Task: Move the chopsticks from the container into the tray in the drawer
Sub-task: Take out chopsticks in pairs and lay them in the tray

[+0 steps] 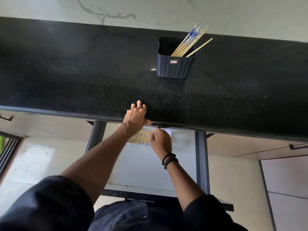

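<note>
A dark ribbed container (175, 65) stands on the black countertop (83, 72) at the back right, holding several wooden chopsticks (190, 42), some with blue patterned tops. Below the counter edge a drawer (202, 164) is pulled open. A white slotted tray (138, 143) lies at its far end with several chopsticks (141, 137) in it. My left hand (136, 116) rests flat on the counter's front edge, fingers spread. My right hand (160, 140) is down in the drawer at the tray, fingers curled at the ends of the chopsticks there; whether it grips them is unclear.
A pale marble wall (150, 9) rises behind the counter. Closed cabinet fronts with dark handles (298, 146) flank the drawer on both sides. The drawer's pale floor (141, 165) is bare in front of the tray. My dark sleeves fill the bottom of the view.
</note>
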